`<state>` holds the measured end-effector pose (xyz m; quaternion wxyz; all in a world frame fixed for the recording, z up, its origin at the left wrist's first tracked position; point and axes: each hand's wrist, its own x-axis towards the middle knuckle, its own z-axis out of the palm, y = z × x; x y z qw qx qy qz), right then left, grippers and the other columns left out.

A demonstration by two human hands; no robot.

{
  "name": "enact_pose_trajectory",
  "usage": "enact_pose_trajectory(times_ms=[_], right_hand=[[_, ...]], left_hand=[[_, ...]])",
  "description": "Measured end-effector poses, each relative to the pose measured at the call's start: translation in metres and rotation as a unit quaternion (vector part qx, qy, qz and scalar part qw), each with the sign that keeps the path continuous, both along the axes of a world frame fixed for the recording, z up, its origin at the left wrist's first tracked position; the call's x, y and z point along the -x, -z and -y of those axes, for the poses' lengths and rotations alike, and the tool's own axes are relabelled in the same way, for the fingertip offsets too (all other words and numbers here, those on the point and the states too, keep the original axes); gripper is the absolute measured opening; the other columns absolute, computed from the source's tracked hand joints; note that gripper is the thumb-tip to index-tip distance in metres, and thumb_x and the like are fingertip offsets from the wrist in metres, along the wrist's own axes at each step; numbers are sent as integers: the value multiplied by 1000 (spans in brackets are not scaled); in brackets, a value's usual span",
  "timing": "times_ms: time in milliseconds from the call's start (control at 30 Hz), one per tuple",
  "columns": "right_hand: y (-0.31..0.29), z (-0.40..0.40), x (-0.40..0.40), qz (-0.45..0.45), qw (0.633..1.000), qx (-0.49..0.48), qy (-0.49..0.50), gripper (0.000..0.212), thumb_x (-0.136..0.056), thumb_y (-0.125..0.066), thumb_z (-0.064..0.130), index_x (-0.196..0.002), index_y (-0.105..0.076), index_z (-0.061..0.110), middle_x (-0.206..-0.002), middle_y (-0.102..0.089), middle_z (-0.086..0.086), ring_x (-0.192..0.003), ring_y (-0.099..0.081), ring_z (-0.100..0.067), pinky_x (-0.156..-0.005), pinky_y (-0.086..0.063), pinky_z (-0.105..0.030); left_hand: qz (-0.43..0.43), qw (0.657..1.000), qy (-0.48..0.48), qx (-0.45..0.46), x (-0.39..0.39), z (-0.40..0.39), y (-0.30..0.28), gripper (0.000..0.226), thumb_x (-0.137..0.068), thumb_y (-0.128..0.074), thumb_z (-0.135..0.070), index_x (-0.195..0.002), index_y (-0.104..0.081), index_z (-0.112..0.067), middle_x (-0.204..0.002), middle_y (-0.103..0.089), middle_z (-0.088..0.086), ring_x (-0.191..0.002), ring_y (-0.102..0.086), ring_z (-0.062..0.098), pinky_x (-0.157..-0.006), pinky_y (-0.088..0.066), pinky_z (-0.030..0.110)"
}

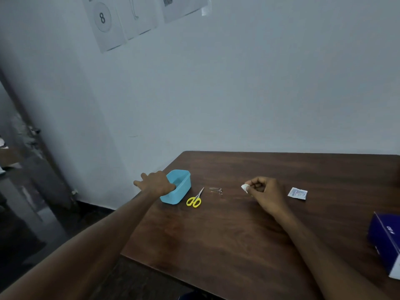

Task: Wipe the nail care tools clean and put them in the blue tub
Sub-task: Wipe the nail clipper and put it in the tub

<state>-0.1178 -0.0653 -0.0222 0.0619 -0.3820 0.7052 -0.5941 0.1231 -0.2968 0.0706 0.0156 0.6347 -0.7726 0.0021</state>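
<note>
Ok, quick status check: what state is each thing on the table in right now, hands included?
Blue tub: upright, open, contents unclear.
Left hand: on the tub's near-left rim, fingers spread.
Scissors: closed, flat on the table, outside the tub.
Nail clipper: flat on the table, outside the tub.
Right hand: pinching a white wipe.
Sachet: flat on the table; can't tell if torn.
Purple box: at the right edge.

A plain room set up for recording rather than a lived-in home: a bare pale wall [238,94] carries taped paper sheets [121,18], one printed with a circled 8, above a dark wooden tabletop [238,234] pushed against it.
</note>
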Motion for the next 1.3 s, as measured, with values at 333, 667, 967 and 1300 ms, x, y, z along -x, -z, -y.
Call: enact_pose_trajectory(times_ms=[333,667,967,1300], right_hand=[[0,3,-2,-6,1000,1,3,11,-83,-92,23,-78,-82,26,-71,-77,5,-71,-76,-21,-74,-60,-34],[3,-1,4,14,1000,9,12,11,-83,-91,28,-78,-81,28,-73,-78,5,-71,-76,-21,-76,-64,-43],[0,-2,5,26,999,12,20,11,-84,-90,29,-78,-81,27,-74,-78,7,-72,-76,-17,-75,-63,-34],[-1,1,8,33,999,15,34,10,-84,-90,26,-79,-81,24,-72,-78,6,-72,-76,-20,-73,-60,-30]], left_hand=[[-102,922,286,239,13,-24,10,22,-98,-65,-46,-112,-79,-36,-116,-69,-5,-119,-57,25,-98,-45,47],[80,869,446,200,80,-62,45,37,-101,-58,-29,-136,-69,-34,-141,-63,-13,-129,-50,22,-101,-40,40],[65,878,434,191,92,-48,58,30,-105,-59,-47,-124,-75,-29,-124,-73,-3,-124,-59,20,-104,-46,39],[37,884,434,168,63,-31,41,40,-92,-53,-35,-125,-73,-42,-122,-72,-14,-121,-58,22,-96,-48,40]])
